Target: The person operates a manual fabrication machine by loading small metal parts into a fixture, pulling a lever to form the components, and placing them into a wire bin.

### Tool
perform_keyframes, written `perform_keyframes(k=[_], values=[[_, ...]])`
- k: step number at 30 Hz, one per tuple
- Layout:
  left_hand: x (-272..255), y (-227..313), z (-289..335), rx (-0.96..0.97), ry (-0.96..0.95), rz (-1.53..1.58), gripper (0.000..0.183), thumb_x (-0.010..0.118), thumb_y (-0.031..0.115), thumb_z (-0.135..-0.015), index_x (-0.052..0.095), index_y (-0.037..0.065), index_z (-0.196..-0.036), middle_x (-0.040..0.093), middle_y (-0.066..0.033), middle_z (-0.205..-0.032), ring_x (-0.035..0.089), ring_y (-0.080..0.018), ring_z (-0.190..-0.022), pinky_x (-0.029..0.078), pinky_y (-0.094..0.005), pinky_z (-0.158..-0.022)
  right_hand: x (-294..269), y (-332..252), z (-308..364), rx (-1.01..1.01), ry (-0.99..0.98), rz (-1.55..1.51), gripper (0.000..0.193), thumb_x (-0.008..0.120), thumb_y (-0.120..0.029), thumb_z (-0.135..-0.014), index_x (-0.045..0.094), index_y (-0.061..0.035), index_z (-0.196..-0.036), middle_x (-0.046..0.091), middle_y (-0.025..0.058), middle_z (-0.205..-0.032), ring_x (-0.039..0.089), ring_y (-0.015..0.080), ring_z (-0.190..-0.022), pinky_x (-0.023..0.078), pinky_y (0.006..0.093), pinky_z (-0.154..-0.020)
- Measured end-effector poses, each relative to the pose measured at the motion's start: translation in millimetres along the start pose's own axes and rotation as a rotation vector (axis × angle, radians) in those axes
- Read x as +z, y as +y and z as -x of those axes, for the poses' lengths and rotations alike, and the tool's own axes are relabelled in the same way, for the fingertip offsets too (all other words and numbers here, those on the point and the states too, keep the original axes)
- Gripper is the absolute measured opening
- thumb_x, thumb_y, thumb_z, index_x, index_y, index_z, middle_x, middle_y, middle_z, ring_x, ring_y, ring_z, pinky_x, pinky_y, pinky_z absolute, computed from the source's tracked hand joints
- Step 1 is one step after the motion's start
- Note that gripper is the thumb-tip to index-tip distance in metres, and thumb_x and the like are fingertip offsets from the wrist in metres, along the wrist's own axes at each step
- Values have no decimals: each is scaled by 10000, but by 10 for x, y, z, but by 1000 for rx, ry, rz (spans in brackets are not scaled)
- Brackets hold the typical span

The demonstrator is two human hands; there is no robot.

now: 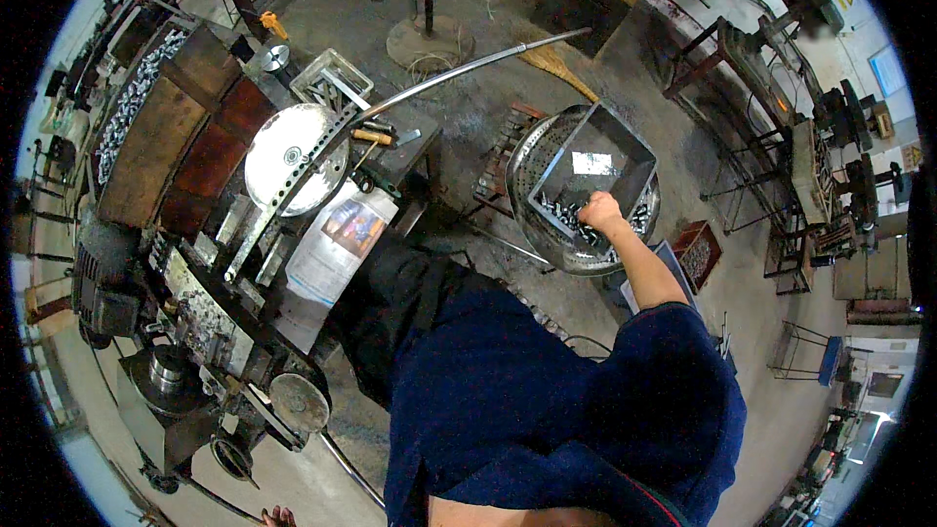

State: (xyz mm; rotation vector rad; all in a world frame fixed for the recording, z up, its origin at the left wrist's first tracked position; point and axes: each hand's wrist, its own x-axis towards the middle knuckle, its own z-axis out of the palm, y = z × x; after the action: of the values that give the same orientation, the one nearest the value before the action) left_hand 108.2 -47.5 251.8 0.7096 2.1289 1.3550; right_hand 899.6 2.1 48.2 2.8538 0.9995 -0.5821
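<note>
My right hand (600, 211) reaches down into a grey metal bin (639, 141), over a heap of small shiny metal parts (566, 213) along its near side. Its fingers are curled closed, and they hide whatever is between them. The bin rests on a round perforated metal basin (524, 161). At the lower edge, only the fingers of my left hand (278, 517) show. They look slightly apart with nothing visible in them, close to the end of a dark rod (220, 506) on the machine.
To the left stands a machine bench with a round white metal disc (278, 171), a printed sheet (342, 239) and a long perforated bar (293, 181). A broom (556, 68) lies beyond the bin. A red-brown box of parts (697, 256) sits on the floor at right.
</note>
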Motion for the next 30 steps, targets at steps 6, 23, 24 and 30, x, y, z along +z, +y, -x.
perform_keyframes(k=[6, 23, 24, 30], values=[[1, -24, -99, -45, 12, 17, 454, 541, 310, -838, 495, -6, -1161, 570, -148, -964, 570, -241, -828, 430, -389, -782, 146, 108, -158, -79, -96, 72, 398, 595, -282, -664, 597, -2, -946, 586, 199, -1050, 571, 307, -986, 457, 339, -863], [-445, -474, -579, -167, 51, 101, 516, 626, 297, -808, 448, -15, -1178, 575, -89, -810, 573, -165, -702, 476, -322, -654, -278, -51, -234, -293, 205, 120, 227, 628, -264, -616, 594, -39, -621, 639, 156, -782, 612, 302, -772, 491, 389, -709], [-585, -611, -661, -178, 65, 128, 521, 631, 297, -806, 445, -15, -1179, 575, -85, -801, 573, -160, -695, 478, -319, -646, -326, -57, -329, -307, 286, 64, 208, 623, -248, -631, 593, -46, -596, 637, 149, -759, 612, 297, -744, 488, 379, -682], [-941, -782, -822, -92, -55, 108, 446, 633, 238, -800, 502, -34, -1128, 601, -87, -857, 593, -163, -730, 499, -304, -665, -1214, -1612, 322, -845, 280, -516, 186, 565, -52, -648, 670, 2, -792, 625, 127, -902, 610, 247, -794, 461, 284, -712]])
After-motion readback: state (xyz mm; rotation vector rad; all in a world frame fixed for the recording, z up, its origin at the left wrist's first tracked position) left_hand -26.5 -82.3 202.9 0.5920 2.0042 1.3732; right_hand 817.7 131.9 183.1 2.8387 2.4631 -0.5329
